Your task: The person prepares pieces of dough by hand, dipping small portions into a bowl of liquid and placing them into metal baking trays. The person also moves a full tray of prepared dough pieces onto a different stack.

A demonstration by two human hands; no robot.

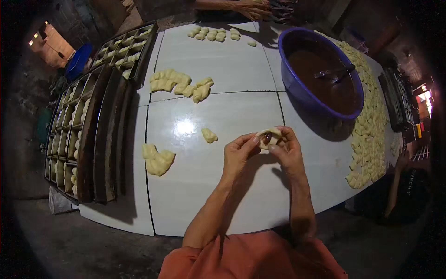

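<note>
Between my two hands is a flattened round of pale dough (271, 132) with a dark brown filling (266, 138) in its middle. My left hand (237, 156) pinches the dough's left edge between thumb and fingers. My right hand (291, 156) grips the opposite edge, its thumb close to the filling. The dough is held above the white tabletop (186, 204). Left of my hands lies a single small dough lump (209, 135). Farther left sits a larger folded dough piece (158, 160).
A purple basin (284, 69) of brown filling, a dark utensil (341, 72) in it, stands at right. Many dough pieces (364, 153) line the right edge. More dough (169, 81) lies far left. Divided trays (69, 123) hold dough balls. Another person's hand (251, 8) is at the far edge.
</note>
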